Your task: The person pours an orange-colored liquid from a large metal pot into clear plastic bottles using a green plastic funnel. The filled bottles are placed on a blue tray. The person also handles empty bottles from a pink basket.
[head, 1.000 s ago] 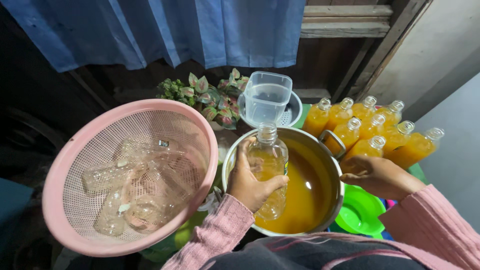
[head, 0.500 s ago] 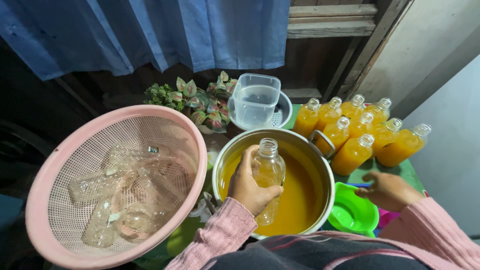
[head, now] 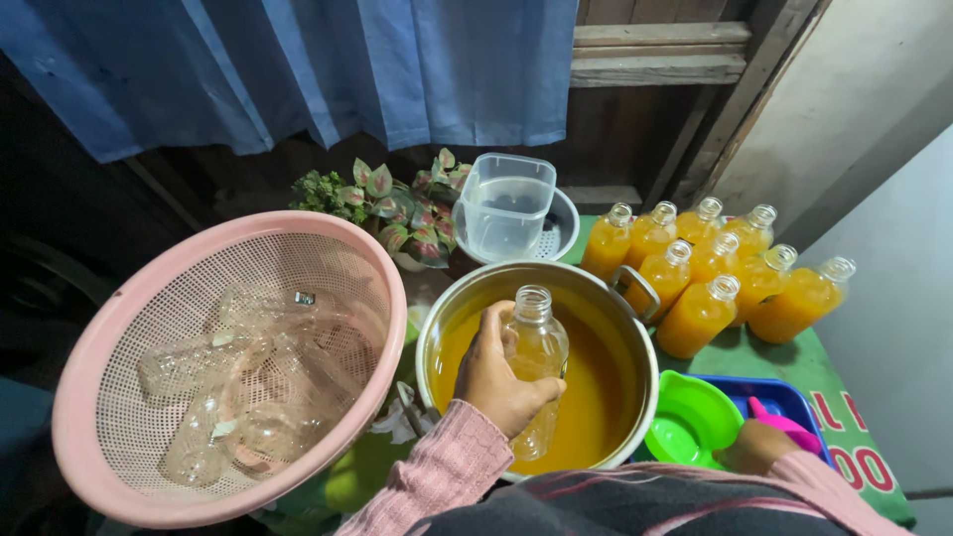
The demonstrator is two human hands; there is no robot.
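Right hand mostly hidden, perhaps gripping

R hand drops from the pot rim, now low by the green funnel and a pink item, well apart from the grip. L hand shifts lower w/ its bottle, neck now clear of the measuring jug.

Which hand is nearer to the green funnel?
Right. The right hand is just beside the green funnel, at its right edge by a pink thing. The left hand holds a bottle over the pot, across its rim.
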